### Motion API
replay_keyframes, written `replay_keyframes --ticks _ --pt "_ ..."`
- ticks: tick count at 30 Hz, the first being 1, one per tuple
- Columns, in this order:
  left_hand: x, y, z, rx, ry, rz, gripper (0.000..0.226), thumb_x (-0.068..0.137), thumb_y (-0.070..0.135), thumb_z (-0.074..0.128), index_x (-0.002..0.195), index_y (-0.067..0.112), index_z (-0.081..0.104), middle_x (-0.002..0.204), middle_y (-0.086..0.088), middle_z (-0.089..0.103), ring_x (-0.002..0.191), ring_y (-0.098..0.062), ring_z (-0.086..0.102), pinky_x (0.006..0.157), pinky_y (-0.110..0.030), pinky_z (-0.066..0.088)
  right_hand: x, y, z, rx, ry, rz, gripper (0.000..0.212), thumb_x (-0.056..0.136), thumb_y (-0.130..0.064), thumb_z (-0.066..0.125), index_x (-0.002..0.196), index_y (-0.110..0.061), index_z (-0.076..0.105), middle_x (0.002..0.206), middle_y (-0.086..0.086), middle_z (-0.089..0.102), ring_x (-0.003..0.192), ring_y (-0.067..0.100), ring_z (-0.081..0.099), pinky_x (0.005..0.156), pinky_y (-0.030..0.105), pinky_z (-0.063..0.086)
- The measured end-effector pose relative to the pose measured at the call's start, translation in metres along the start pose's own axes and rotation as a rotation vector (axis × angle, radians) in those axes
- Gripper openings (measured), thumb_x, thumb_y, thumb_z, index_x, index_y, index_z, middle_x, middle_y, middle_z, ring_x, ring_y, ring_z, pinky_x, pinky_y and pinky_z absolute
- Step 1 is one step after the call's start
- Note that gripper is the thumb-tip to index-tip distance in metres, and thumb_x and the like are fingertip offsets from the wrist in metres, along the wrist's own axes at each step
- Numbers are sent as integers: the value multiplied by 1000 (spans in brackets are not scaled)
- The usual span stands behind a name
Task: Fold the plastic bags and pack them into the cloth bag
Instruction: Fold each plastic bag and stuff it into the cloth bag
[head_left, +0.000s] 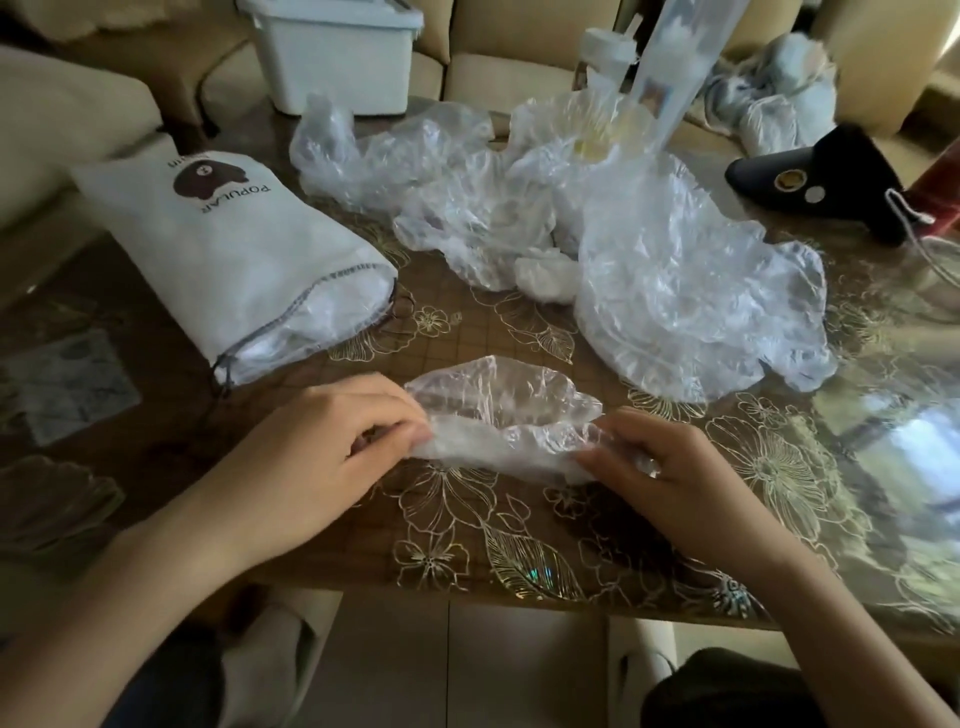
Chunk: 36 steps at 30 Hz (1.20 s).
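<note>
On the table (519, 561): cloth bag (228, 260) at left with plastic bags inside, heap of plastic bags (597, 234) at right, one bag (504, 421) nearest, storage box (337, 52) behind.

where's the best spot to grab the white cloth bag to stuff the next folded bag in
Take the cloth bag by the upper lip of its open mouth, coming from the near side with the left hand. It lies on its side with the drawstring mouth facing the person, so lifting that hem should widen the opening.
</note>
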<state>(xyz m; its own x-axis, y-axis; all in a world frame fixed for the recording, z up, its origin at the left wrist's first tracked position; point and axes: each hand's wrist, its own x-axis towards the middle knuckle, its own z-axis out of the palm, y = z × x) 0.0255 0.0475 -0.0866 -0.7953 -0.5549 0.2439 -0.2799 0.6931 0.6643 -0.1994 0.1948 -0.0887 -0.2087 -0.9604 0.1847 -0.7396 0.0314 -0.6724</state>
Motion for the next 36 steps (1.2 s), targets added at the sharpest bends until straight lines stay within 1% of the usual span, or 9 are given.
replay_keyframes --ticks 3,6,12,17,24,27,32,34,36 --pt "7 0 9 -54 109 -34 35 87 42 44 87 19 70 86 10 59 80 -6 58 72 -20 46 7 -3 4 30 86 79 37 83 -47 50 57 -21 41 51 -14 41 47 3 35 47 14 27" --pt "13 3 22 -14 257 -55 29 95 25 49 72 12 63 62 6 53 60 -8 53 51 -18 40 16 -2 8 -24 168 150 49 90 -40 50 61 -1 51 45 -9 42 43 4 39 43 14 28" --pt "22 0 31 100 302 -155 37 93 36 48 65 14 59 42 5 46 47 -10 54 41 -20 37 28 -2 12 -236 228 252 49 92 -43 51 54 -13 51 44 -6 45 38 8 38 41 19 28" --pt "26 0 17 344 123 -319 48 89 51 45 56 17 54 38 4 41 29 -6 37 36 -14 20 32 -7 12 -432 176 323 42 93 -46 49 65 -15 55 52 -5 48 47 12 43 47 25 29" --pt "32 13 25 248 238 -338 48 93 45 45 56 14 51 41 4 41 37 -8 39 42 -25 23 34 -2 19 -569 193 340 36 95 -48 43 78 -19 53 61 -8 46 59 18 48 50 26 30" --pt "33 12 31 394 268 -334 42 93 44 49 59 18 51 45 6 44 42 -8 43 41 -24 23 33 1 24 -603 232 346 33 95 -47 45 81 -18 52 63 -9 45 59 16 48 51 27 30" --pt "38 3 12 479 32 -425 36 84 51 57 65 19 54 53 4 56 45 -10 52 44 -22 37 31 2 28 -594 326 315 27 95 -42 49 87 -17 54 83 -6 55 66 15 46 54 28 29" --pt "39 4 -2 591 137 -429 33 84 47 60 73 16 59 66 -1 63 58 -19 58 54 -28 46 30 4 28 -581 334 299 26 95 -40 48 91 -16 55 91 -3 60 72 19 52 56 28 30" --pt "39 13 0 592 366 -239 25 91 35 57 85 11 62 78 -7 66 66 -25 58 54 -30 44 29 4 29 -582 348 278 25 96 -38 48 92 -15 55 94 0 62 75 21 57 56 28 32"
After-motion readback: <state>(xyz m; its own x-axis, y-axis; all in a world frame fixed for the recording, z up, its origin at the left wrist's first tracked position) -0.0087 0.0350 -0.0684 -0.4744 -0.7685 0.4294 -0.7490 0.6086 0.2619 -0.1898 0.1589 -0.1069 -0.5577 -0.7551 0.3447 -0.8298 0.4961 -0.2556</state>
